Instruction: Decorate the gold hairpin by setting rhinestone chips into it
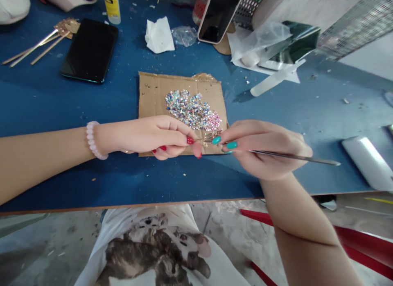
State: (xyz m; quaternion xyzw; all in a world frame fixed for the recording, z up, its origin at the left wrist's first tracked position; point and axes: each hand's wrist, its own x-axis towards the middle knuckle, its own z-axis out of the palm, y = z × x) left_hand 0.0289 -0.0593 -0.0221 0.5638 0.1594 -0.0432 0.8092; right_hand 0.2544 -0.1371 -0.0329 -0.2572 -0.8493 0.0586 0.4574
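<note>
My left hand [162,136] pinches the thin shaft of a gold-coloured hairpin between thumb and fingers. The hairpin's openwork metal ornament [209,137] points right, towards my right hand [267,144]. That hand is closed around a slim metal rod-like tool [297,156], gripped like a pen. Its back end sticks out to the right; its working tip is hidden by the fingers near the ornament. Under and behind the hands lies a piece of cardboard [150,101], with a pile of small glittering rhinestones [190,110] on it, mostly silver-blue, pink at the right end.
A black phone [90,50] and several gold hairpins [46,42] lie at left. Behind are a yellow-labelled bottle [112,7], crumpled tissue [159,35] and a propped phone [219,15]. Plastic bags [267,44] lie at right, a white device [368,161] near the front edge.
</note>
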